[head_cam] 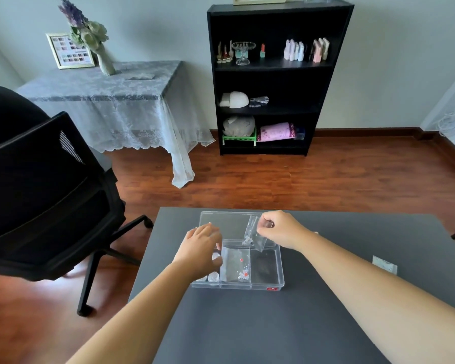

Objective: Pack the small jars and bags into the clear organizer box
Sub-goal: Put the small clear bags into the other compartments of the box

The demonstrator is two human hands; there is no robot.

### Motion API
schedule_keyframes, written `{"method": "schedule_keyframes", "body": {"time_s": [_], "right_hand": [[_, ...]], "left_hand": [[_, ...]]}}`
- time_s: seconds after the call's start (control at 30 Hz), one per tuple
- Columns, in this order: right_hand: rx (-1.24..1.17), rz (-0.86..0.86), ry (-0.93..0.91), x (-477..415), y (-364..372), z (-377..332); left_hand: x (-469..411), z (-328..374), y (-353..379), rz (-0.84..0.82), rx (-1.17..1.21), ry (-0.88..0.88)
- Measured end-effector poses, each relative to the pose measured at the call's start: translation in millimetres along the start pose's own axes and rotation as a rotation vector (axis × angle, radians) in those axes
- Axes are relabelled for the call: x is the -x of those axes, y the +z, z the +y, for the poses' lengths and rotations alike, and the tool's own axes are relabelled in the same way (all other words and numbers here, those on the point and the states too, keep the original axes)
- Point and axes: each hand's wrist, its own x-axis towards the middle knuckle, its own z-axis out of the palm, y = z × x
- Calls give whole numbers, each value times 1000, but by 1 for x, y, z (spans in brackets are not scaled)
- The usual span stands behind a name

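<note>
A clear organizer box (267,285) sits on the dark table, its hinged lid (221,222) lying flat behind it. My right hand (281,229) pinches a small clear bag (255,233) with white beads above the box's far right corner. Another clear bag (237,266) with red and white beads lies in the middle compartment. Small jars (213,277) with silvery lids sit in the left compartment. My left hand (201,248) rests over the left compartment, fingers curled at the edge of the middle bag; whether it grips anything is hidden.
A small white packet (384,264) lies on the dark table (247,324) to the right. A black office chair (45,195) stands at the left. A black shelf (273,80) and a cloth-covered table (111,101) stand by the far wall.
</note>
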Motion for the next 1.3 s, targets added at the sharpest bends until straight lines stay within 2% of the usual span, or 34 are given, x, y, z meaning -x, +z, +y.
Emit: {"method": "schedule_keyframes", "body": {"time_s": [0.1,0.27,0.43,0.63,0.8,0.9,1.1,1.3], "right_hand": [[42,-65,-45,-4,11,-15],[223,-200,-63,-11,38,-25],[385,-237,-75,-14,58,-21],[517,-115,-125,-7,76,-19],[451,53,-215,3,60,-16],[414,150,-237,11,34,-9],[298,293,-80,39,-27,42],[260,297,100,79,-81,118]], "left_hand": [[10,-15,-5,-23,77,-81],[23,-37,-1,-258,6,-149],[22,-43,6,-275,121,-199],[22,-41,7,-273,133,-196],[12,-31,-4,-344,43,-128],[-1,-12,-12,-309,28,-84],[-40,65,-17,-129,-76,88],[-74,147,3,-179,-131,190]]}}
